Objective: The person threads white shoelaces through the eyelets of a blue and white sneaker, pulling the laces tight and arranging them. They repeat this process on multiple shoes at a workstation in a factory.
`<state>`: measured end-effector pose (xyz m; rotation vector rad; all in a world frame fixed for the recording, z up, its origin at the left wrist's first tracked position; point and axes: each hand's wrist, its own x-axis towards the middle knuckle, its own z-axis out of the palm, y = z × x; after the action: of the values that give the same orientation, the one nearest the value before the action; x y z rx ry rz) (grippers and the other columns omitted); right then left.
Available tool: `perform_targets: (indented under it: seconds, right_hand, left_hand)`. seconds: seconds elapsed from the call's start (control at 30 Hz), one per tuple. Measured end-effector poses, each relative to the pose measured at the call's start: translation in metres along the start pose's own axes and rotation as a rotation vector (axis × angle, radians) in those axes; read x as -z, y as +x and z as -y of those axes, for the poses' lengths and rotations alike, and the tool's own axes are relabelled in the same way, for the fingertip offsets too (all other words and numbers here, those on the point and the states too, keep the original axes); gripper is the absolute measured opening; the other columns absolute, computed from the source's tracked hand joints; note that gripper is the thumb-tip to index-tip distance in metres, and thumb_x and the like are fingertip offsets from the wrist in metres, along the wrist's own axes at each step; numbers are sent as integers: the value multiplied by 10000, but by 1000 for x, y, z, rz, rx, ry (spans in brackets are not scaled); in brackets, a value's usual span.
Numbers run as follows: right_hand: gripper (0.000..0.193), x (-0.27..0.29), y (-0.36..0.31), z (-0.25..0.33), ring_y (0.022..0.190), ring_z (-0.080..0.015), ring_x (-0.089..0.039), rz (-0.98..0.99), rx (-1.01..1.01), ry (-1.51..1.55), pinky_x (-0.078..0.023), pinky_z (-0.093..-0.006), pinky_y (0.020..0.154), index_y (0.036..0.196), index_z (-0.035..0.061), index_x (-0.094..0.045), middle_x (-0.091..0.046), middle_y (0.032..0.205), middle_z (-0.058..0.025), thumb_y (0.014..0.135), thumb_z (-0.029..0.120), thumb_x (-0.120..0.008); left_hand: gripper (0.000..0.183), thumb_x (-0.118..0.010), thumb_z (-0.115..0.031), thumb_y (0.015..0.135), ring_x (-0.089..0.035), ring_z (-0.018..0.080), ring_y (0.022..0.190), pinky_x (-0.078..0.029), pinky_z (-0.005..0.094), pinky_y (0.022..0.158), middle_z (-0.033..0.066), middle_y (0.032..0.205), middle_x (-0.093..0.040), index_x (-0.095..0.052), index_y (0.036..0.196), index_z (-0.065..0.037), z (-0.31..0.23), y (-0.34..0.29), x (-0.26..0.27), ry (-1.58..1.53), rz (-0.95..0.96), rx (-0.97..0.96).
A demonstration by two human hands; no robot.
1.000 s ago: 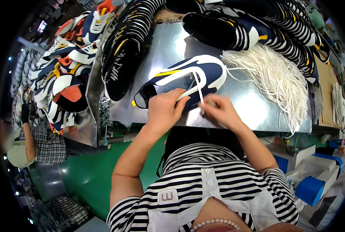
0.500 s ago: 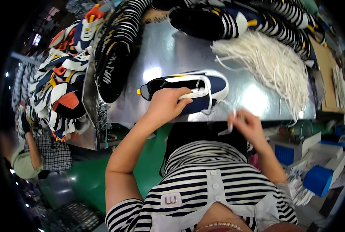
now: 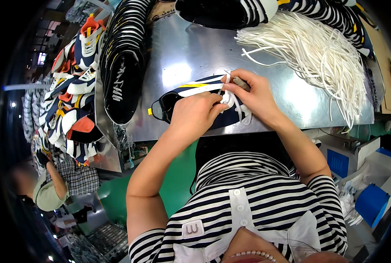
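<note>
A navy, white and yellow shoe upper [image 3: 192, 88] lies on its side along the metal table, its yellow heel tab to the left. Over its opening my left hand [image 3: 194, 113] is closed, fingertips pinching the edge by the tongue. White shoelace [image 3: 238, 105] crosses the lacing area and loops toward the toe. My right hand [image 3: 259, 98] is closed at the eyelets, thumb and fingers pinching the lace. A short greyish-brown piece [image 3: 241, 83], like a small tool's handle, also sits in those fingers; its tip is hard to make out.
A heap of white shoelaces [image 3: 307, 65] covers the table's [image 3: 178, 52] right side. Stacked dark uppers [image 3: 123, 83] stand at left, with more along the back. Orange-trimmed shoes [image 3: 79, 127] pile up farther left. A person [image 3: 50, 193] is at the far left.
My right hand has come up from the table's front edge to the shoe's eyelets, bringing the lace. My left hand stays on the upper, its fingertips now close to the right hand.
</note>
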<state>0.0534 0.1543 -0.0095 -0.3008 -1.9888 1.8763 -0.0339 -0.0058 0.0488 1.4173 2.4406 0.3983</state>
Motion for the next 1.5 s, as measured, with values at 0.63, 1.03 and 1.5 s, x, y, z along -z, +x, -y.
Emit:
perform_targets:
  seconds: [0.63,1.03,1.5]
  right_hand:
    - [135,14,-55,-6,639,-268,-666,117,-123,-187,-503,-352,613,885,18,-572,-668,711,-119,924,142,-609]
    - [173,-20,-40,-16,712,-384,-648,66,39,-770,-496,-461,626,965,12,-513,-654,782,-186,904,133,-621]
    - [411,22,-11,10,883,-92,-552,-40,-194,38,-460,-236,736,1089,65,-512,-604,1017,-47,798,137,-792]
  left_hand:
    - [256,-652,-337,885,-633,289,615,-473,386,560,80,691,-659,-716,810,-100,5,13,-22,-20,-105,27]
    - [291,-654,-75,851,-626,329,795,-488,376,709,143,914,-651,-649,1138,-30,5,-6,-23,-231,-74,-178]
    - [269,-629,-116,858,-648,305,790,-511,361,716,117,920,-657,-658,1104,-11,25,-39,-21,-83,-335,-173]
